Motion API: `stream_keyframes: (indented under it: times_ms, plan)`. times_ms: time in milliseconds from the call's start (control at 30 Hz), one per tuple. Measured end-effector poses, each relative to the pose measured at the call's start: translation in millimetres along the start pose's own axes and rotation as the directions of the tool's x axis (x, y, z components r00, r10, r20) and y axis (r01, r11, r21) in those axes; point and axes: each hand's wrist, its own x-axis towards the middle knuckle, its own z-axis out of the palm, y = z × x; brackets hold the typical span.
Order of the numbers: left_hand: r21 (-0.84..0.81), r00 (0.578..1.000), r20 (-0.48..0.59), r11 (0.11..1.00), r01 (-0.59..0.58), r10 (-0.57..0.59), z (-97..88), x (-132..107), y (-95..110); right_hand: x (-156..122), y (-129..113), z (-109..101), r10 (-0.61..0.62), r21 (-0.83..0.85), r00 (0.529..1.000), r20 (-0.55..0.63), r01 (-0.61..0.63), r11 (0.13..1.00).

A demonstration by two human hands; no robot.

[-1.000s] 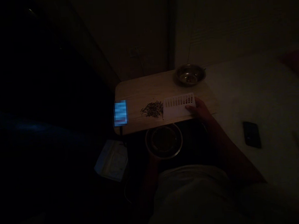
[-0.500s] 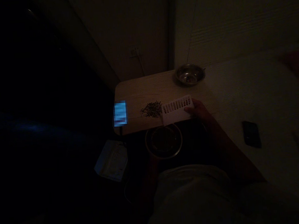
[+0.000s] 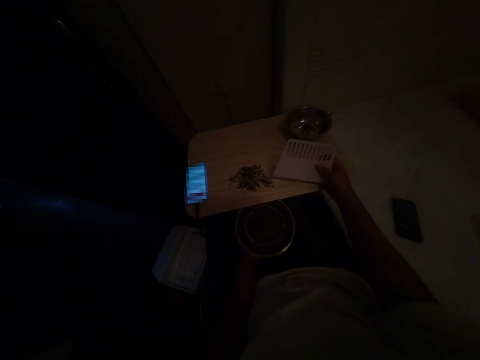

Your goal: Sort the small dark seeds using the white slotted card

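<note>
The table (image 3: 217,148) looks smooth and wood-grained; the slotted piece (image 3: 299,168) near its right edge, matt plastic; the far-right corner's bowl (image 3: 322,124), glossy metal.

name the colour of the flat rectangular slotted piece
The slotted piece looks whitish in the dim head view.

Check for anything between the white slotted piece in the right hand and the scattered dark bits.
Nothing visible does: the right hand holds the white slotted piece with its left edge right beside the dark bits. The metal bowl stands behind, off that line.
</note>
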Motion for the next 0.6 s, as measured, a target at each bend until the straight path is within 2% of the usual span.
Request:
stream_keyframes:
  times_ms: [200, 400, 500, 600]
  plan:
    - [-0.051, 0.998, -0.048, 0.998, -0.047, 0.045, -4.6, 6.6, -1.3, -3.7, 0.1, -6.3, -0.085, -0.064, 0.99, -0.113, 0.078, 0.995]
    - [-0.079, 0.99, -0.117, 0.993, -0.086, 0.077, -20.6, 14.6, -1.4, -6.9, -9.4, 0.0, 0.005, 0.049, 1.0, -0.03, -0.003, 0.999]
    - [-0.087, 0.991, -0.095, 0.991, -0.103, 0.095, -22.5, 17.1, -2.7, -9.9, -12.2, 1.7, 0.062, 0.079, 0.998, 0.014, -0.062, 0.995]
    - [-0.094, 0.997, -0.039, 0.993, -0.071, 0.067, -19.8, 18.0, -4.9, -10.7, -11.7, 1.2, 0.077, 0.067, 0.995, 0.056, -0.08, 0.995]
